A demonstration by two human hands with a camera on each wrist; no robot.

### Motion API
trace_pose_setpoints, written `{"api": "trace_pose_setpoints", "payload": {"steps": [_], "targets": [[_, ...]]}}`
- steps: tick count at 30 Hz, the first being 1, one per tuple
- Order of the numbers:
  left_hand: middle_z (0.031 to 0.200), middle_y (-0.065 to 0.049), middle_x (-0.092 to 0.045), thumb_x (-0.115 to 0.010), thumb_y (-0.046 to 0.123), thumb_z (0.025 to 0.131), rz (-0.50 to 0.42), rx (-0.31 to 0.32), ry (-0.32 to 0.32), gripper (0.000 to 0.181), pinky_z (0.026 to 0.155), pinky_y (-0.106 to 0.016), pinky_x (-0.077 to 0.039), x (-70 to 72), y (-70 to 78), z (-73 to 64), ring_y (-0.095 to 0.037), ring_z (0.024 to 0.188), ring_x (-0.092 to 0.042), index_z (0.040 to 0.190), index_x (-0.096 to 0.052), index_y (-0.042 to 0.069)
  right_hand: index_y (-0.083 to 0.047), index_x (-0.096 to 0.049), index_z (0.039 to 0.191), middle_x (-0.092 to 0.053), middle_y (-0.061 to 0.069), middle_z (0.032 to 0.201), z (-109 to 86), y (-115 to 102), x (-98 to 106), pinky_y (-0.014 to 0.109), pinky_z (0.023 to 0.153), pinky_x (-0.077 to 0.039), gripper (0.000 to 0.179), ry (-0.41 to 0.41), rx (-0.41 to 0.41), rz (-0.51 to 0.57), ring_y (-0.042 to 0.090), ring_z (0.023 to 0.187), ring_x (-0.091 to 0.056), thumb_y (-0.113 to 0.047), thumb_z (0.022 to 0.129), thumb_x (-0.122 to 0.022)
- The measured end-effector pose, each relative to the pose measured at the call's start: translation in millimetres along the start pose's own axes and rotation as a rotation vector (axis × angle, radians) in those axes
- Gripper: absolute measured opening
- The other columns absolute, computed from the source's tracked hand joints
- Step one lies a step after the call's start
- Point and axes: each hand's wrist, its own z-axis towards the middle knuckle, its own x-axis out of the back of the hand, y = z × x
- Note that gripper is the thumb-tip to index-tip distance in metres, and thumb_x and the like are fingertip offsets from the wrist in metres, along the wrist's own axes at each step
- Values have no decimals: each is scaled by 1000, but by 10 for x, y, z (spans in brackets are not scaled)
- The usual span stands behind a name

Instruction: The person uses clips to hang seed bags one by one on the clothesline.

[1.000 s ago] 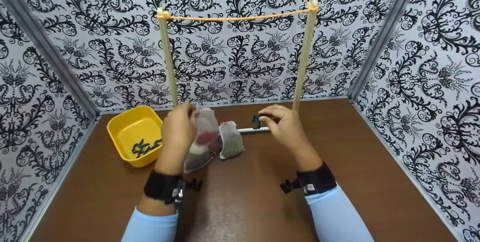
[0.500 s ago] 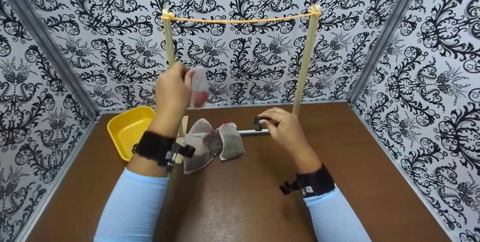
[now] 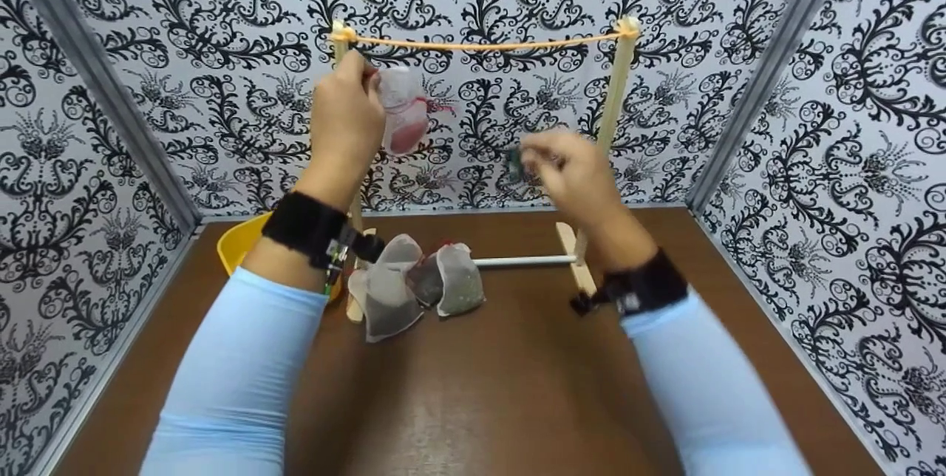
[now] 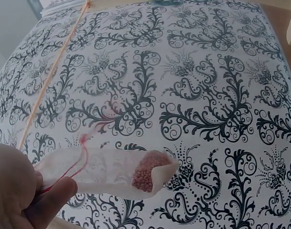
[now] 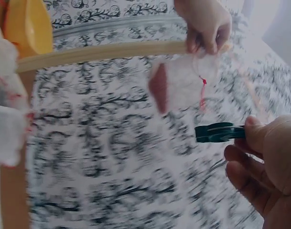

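Observation:
My left hand (image 3: 346, 110) pinches the top of a sheer white drawstring pouch (image 3: 403, 106), just below the orange cord's left end. Reddish contents fill the bottom of this pouch (image 4: 107, 169), and its red drawstring hangs loose in the left wrist view. Lower and to the right, my right hand (image 3: 573, 169) holds a dark green clothespin (image 5: 217, 132) between thumb and fingers, its nose pointing toward the pouch. The orange cord (image 3: 480, 46) stretches between two wooden posts, apart from both pouch and clothespin.
Several filled mesh pouches (image 3: 462, 280) lie on the brown table (image 3: 473, 395) near the frame's left foot. A white bar (image 3: 525, 262) joins the feet. Behind my left forearm, a yellow tub (image 3: 240, 239) is partly hidden. The right post (image 3: 619, 84) stands just behind my right hand.
My left hand has lifted the pouch with reddish contents from the table up near the cord. My right hand has risen too, still holding the clothespin.

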Motion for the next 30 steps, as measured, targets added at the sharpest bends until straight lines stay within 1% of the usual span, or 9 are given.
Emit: {"api": "trace_pose_setpoints", "payload": {"steps": [1,4,7,10,13,16,20,25,30], "targets": [[138,-19,-79,-54,13,119,15,4,-4,22,96,-31,-69,24,27,13,-28,120,-80,133,-67,2,6,-80,117,-82,21,114,123,-99,37,18,79,-64,17,8,3,19,28,95,-78,-6,110,-69],[137,-16,-79,-54,17,120,56,-2,2,24,95,-30,-69,75,93,43,-25,118,-80,135,-67,4,1,-82,118,-83,15,114,486,-391,130,19,82,-64,18,58,24,2,16,98,-76,-9,111,-69],[134,-15,-80,-54,19,120,92,-26,11,23,91,-28,-69,93,140,59,-24,114,-81,133,-67,5,-5,-84,119,-85,8,116,823,-650,202,21,87,-63,18,99,-1,-5,10,102,-75,-16,111,-71],[133,-14,-80,-54,19,120,105,-36,7,22,90,-25,-68,95,185,74,-23,114,-80,132,-66,5,-9,-84,121,-84,4,121,1127,-849,207,22,91,-60,20,122,-85,17,10,107,-72,-22,109,-74],[133,-14,-80,-54,18,120,108,-46,13,21,90,-25,-67,87,198,86,-23,114,-80,130,-66,5,-11,-85,122,-83,0,123,1354,-950,117,24,95,-58,22,116,-158,36,9,109,-69,-24,108,-76],[133,-14,-81,-54,18,120,117,-55,30,19,90,-25,-68,80,197,86,-23,114,-80,128,-66,5,-12,-85,122,-82,-1,120,1492,-995,-32,24,97,-57,21,90,-190,46,8,108,-68,-23,106,-77],[132,-15,-81,-54,19,120,115,-58,34,19,90,-27,-69,58,201,68,-24,115,-82,127,-66,6,-12,-86,118,-83,0,115,1581,-993,-215,24,99,-59,18,79,-170,70,12,106,-71,-23,104,-79],[134,-13,-81,-53,19,120,108,-52,12,19,92,-25,-68,57,244,58,-23,117,-80,127,-66,7,-13,-87,116,-85,1,121,1632,-974,-384,21,109,-58,17,47,-180,67,11,116,-74,-22,103,-81],[135,-12,-81,-55,21,120,115,-87,17,17,94,-24,-67,71,295,89,-23,119,-80,124,-67,8,-15,-86,118,-84,1,126,1663,-1003,-487,24,109,-59,16,-7,-234,39,14,119,-76,-22,105,-80]]}}
